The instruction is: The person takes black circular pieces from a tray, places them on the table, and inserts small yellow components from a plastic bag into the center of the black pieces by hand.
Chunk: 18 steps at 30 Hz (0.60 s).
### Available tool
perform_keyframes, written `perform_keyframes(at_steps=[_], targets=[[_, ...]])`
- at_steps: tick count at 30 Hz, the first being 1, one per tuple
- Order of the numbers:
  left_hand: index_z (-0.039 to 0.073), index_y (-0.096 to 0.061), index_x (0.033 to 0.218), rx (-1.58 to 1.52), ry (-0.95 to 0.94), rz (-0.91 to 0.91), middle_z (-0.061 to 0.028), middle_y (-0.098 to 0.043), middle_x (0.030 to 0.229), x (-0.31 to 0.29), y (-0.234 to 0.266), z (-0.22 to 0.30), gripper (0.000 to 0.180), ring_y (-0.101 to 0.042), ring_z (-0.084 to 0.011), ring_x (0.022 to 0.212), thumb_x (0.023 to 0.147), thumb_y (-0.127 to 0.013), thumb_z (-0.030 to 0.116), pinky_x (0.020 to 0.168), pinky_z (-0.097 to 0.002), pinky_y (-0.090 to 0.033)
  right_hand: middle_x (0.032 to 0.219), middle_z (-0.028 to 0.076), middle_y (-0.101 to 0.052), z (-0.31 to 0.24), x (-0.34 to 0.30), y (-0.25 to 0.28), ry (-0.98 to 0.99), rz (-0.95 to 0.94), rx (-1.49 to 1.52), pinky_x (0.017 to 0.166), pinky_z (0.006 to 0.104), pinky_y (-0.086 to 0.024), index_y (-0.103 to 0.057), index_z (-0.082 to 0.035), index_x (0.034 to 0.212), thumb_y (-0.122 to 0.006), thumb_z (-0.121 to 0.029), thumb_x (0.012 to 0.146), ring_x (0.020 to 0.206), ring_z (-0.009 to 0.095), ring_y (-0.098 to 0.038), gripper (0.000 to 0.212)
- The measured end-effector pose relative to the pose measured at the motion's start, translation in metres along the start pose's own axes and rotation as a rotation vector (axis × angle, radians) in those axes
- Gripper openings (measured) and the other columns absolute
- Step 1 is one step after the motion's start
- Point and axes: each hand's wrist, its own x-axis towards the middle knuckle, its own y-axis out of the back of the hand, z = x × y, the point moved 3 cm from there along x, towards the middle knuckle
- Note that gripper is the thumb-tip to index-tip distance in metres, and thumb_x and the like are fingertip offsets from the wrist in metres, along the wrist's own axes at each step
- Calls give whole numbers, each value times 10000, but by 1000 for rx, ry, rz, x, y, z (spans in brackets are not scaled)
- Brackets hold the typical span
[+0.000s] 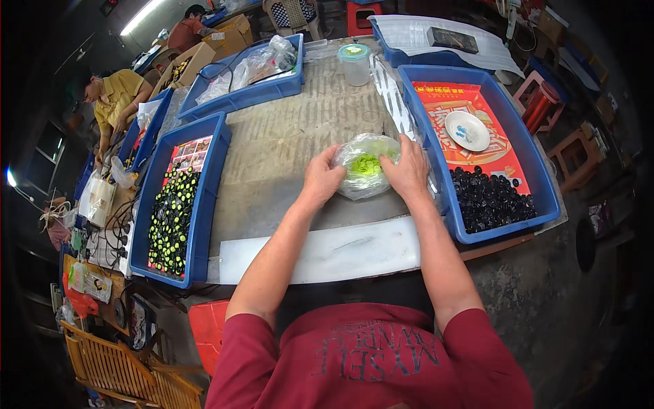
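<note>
On the table in front of me sits a clear plastic bag, its mouth spread into a round opening. Small bright green pieces lie inside; their exact kind is too small to tell. My left hand grips the bag's left rim, thumb toward the inside. From the other side my right hand holds the right rim, its thumb close to the green pieces. Both hands are closed on the plastic, and some fingertips are hidden behind it.
At left, a blue tray holds black round parts with green centres. A blue tray at right holds black round parts and a white dish. A lidded jar stands behind. A person works at far left.
</note>
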Motion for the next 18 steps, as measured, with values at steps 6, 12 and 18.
perform_keyframes(at_steps=[6, 12, 18], targets=[[-21, -520, 1035, -20, 3, 5, -72, -586, 833, -2, -2, -5, 394, -529, -114, 752, 646, -468, 12, 688, -231, -409, 858, 218, -545, 10, 4, -5, 29, -10, 46, 738, 428, -406, -492, 7, 932, -541, -154, 709, 831, 367, -518, 279], [-27, -511, 1051, -42, 40, -82, -39, -571, 872, -7, -2, 7, 400, -523, -89, 770, 656, -444, -27, 691, -203, -402, 808, 213, -549, 5, 4, -7, -4, -31, 164, 686, 427, -418, -500, 14, 846, -480, -87, 720, 781, 366, -529, 163], [-14, -546, 999, -47, 118, -41, -43, -571, 790, -10, 2, 5, 370, -504, -90, 718, 643, -451, 9, 636, -220, -399, 764, 184, -527, -20, -2, 1, 304, 46, 529, 646, 404, -409, -496, -4, 812, -451, -33, 710, 751, 359, -508, 114]])
